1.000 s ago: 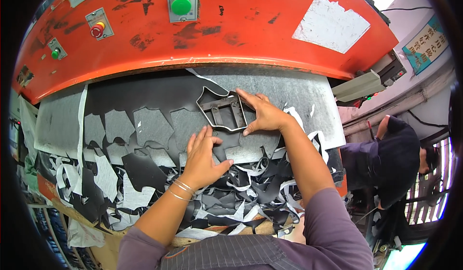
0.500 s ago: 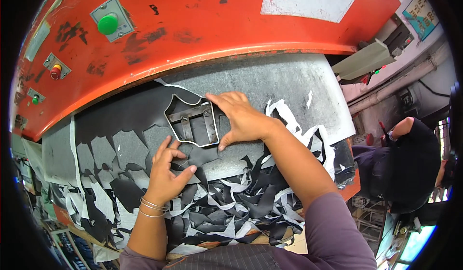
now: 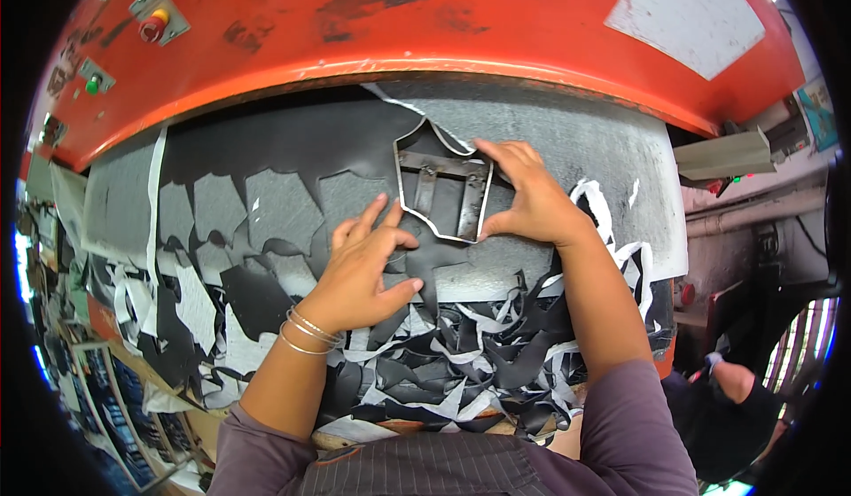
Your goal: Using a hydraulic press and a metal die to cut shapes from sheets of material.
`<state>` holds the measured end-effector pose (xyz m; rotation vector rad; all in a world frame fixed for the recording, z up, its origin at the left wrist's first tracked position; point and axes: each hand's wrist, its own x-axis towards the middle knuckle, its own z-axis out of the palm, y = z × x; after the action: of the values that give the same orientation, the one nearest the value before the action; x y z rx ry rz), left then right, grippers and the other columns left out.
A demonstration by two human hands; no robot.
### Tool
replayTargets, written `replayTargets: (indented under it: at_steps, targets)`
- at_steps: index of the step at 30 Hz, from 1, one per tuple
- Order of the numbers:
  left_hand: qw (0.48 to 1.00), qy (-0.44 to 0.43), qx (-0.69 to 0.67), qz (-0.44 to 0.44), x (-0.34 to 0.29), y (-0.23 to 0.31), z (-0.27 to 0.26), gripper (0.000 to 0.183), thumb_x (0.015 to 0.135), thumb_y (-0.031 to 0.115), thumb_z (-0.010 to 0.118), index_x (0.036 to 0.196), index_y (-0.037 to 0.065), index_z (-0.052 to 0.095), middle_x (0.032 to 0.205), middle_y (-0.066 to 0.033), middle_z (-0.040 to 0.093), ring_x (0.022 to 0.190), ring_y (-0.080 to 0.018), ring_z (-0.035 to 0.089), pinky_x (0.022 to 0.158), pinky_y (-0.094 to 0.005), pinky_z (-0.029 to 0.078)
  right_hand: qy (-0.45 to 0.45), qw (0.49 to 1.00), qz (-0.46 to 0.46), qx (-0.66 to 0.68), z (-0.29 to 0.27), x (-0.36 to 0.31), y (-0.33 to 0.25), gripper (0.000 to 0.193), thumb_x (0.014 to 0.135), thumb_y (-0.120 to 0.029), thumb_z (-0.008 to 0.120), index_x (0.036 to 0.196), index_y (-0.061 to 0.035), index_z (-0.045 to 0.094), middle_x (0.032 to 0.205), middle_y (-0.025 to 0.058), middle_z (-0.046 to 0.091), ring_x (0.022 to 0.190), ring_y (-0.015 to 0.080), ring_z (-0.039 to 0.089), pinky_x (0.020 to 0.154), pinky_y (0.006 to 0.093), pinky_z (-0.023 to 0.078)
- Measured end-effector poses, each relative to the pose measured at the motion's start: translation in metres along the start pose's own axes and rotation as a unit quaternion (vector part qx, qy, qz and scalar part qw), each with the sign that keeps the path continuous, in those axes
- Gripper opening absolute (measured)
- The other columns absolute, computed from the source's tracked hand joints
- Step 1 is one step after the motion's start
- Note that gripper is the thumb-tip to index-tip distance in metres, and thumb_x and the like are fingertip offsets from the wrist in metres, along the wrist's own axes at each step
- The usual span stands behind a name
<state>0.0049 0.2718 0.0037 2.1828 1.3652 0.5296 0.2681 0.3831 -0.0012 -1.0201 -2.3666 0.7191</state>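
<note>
A metal cutting die [image 3: 439, 166], a bent strip frame with crossbars, sits upright on a black sheet [image 3: 266, 128]. My right hand [image 3: 536, 199] grips its right side, fingers at the far corner and thumb at the near one. Beside the die's lower left edge is my left hand [image 3: 363, 265], fingers spread and holding nothing; its fingertips are close to the metal, and I cannot tell if they touch. Left of the die, a row of shaped holes in the black sheet shows the grey board [image 3: 576, 132] beneath.
An orange-red machine beam [image 3: 399, 31] spans the far side, with a red button [image 3: 152, 26] and a green button [image 3: 93, 84]. Black and white offcuts [image 3: 452, 372] pile along the near edge. A metal bracket [image 3: 727, 155] juts in at right. Another person [image 3: 727, 416] is at lower right.
The view has shifted, so the bench and machine appear farther right and higher. The die stays next to the row of holes, with both hands in much the same places around it.
</note>
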Motion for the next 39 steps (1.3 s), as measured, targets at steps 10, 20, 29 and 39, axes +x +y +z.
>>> replayTargets:
  at_steps: [10,20,29,39]
  targets:
    - [0.999,0.042,0.004,-0.007,0.001,-0.001,0.012,0.045,0.073,0.029,0.072,0.108,0.007,0.053,0.142,-0.0327,0.035,0.141,-0.0394,0.022,0.108,-0.0488,0.018,0.068,0.997,-0.001,-0.031,0.013,-0.003,0.0,0.091,0.045,-0.035,0.09,0.123,-0.0032,0.054,0.114,0.0141,0.058,0.11,0.0318,0.052,0.095,0.0382,0.043]
    - [0.993,0.116,-0.002,-0.025,0.004,0.003,0.016,0.039,0.073,0.025,0.072,0.101,0.004,0.056,0.14,-0.0332,0.039,0.138,-0.0402,0.03,0.107,-0.0475,0.023,0.087,0.995,0.008,0.039,0.005,0.001,0.006,0.063,0.057,-0.019,0.086,0.114,-0.0082,0.062,0.107,0.0117,0.062,0.102,0.0275,0.058,0.088,0.0365,0.049]
    - [0.997,0.06,0.045,-0.023,0.016,0.009,0.007,0.045,0.073,0.029,0.072,0.107,0.004,0.055,0.137,-0.0349,0.042,0.138,-0.0399,0.03,0.107,-0.0485,0.02,0.098,0.994,0.009,0.054,0.007,0.005,0.021,0.057,0.062,-0.024,0.084,0.114,-0.0088,0.065,0.098,0.0111,0.065,0.092,0.0276,0.063,0.079,0.0352,0.052]
    - [0.996,0.085,0.014,-0.027,0.014,0.004,0.008,0.036,0.067,0.017,0.07,0.098,0.009,0.054,0.144,-0.0262,0.04,0.139,-0.0349,0.031,0.107,-0.0447,0.021,0.076,0.995,-0.007,0.069,-0.002,0.008,0.011,0.051,0.07,-0.011,0.078,0.119,-0.0122,0.062,0.103,0.0096,0.063,0.1,0.0288,0.058,0.084,0.0365,0.049]
